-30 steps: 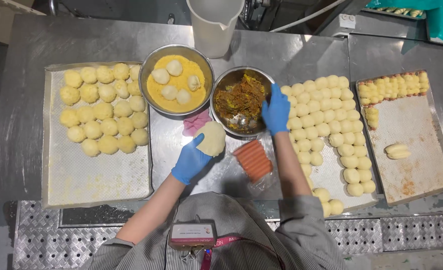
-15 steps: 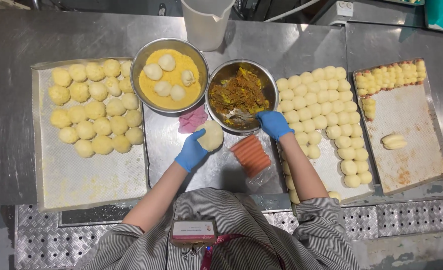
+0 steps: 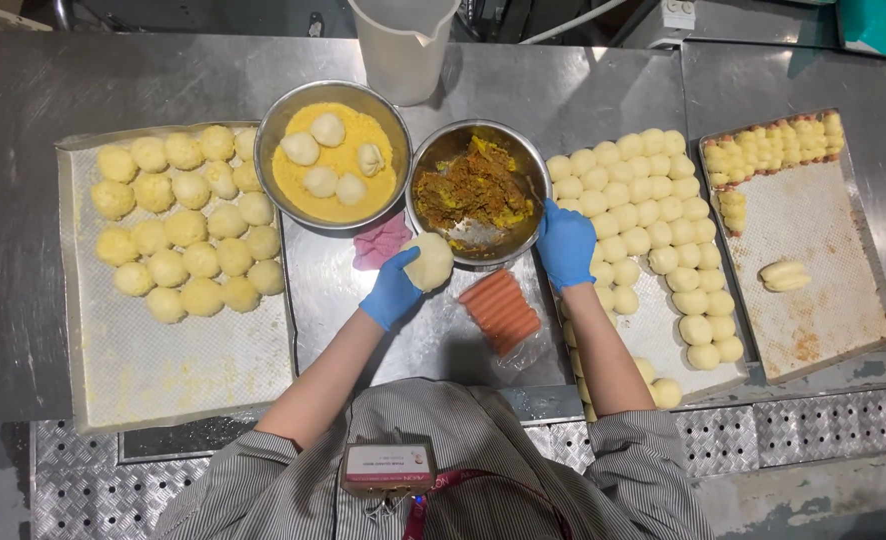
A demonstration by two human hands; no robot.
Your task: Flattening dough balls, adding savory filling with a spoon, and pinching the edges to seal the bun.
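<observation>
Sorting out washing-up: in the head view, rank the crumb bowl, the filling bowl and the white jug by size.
1. Crumb bowl, largest.
2. Filling bowl, slightly smaller.
3. White jug, unsure: cut off by the frame and taller, so nearer the camera.

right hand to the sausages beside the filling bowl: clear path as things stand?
Probably yes. The right hand sits at the rim of the filling bowl, and the sausages lie just below it on the bare steel table. Nothing stands between them. The left hand holds a dough ball off to the side.
</observation>
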